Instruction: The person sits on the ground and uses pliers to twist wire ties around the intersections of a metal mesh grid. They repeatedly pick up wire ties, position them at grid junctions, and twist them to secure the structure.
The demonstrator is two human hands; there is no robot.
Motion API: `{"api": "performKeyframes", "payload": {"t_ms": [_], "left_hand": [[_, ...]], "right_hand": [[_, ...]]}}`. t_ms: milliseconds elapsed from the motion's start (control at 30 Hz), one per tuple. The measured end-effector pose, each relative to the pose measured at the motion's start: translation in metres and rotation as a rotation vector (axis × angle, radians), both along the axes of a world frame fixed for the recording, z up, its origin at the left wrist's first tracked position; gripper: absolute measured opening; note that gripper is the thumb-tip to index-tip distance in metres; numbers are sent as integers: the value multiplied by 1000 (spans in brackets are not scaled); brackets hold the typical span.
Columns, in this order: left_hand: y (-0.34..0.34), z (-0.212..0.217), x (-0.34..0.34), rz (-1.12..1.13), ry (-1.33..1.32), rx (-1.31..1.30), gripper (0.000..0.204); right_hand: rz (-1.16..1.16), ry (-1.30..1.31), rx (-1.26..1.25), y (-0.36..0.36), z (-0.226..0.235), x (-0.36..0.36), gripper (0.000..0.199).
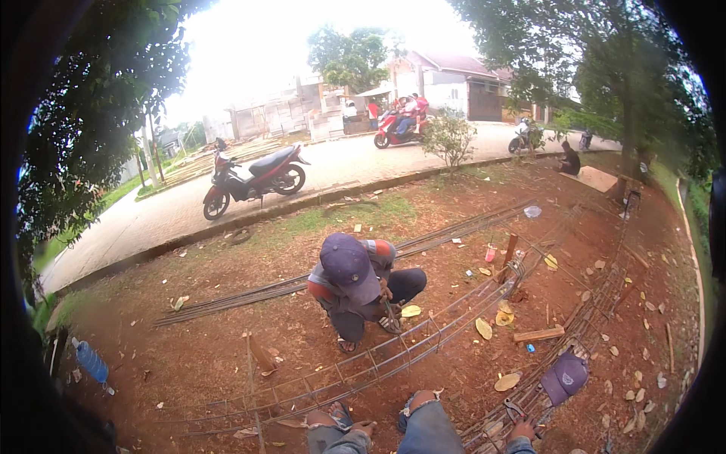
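At the lower edge, my left hand [365,428] rests beside my bent knee, its fingers loosely stretched with nothing visible in them. Farther right, my right hand [523,430] is closed around the handles of a pair of pincers [513,411], low over a bundle of thin steel bars [484,433]. A dark purple cap [565,377] lies on that bundle. Ahead of my feet, a long rebar cage [376,368] with stirrups runs across the red soil. Across it squats a co-worker [350,276] in a cap, whose hands hold a pincer-like tool [390,309] near the bars.
Long loose rebars [280,290] lie behind the co-worker. A wooden stake [510,250] stands at the cage's far end, near a wood block [538,334] and dry leaves. A blue water bottle [91,362] is at left. Beyond the kerb, a motorcycle [253,178] stands on the paved road.
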State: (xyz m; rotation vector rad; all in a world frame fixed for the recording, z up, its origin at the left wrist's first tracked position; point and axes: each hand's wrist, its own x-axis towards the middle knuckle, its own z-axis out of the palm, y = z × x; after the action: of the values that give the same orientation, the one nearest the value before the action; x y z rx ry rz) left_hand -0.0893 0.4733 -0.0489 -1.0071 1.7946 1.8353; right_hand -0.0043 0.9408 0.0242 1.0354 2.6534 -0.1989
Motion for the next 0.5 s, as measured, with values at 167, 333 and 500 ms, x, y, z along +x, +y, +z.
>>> {"api": "performKeyframes", "payload": {"t_ms": [167, 333, 500], "left_hand": [[-7, -23, -6, -52, 13, -43, 27], [9, 16, -4, -273, 128, -209, 35], [-2, 24, -6, -354, 61, -313, 40]], "right_hand": [[73, 63, 59, -15, 23, -27, 52], [283, 355, -118, -62, 87, -60, 46], [643, 534, -415, -142, 141, -89, 42]]}}
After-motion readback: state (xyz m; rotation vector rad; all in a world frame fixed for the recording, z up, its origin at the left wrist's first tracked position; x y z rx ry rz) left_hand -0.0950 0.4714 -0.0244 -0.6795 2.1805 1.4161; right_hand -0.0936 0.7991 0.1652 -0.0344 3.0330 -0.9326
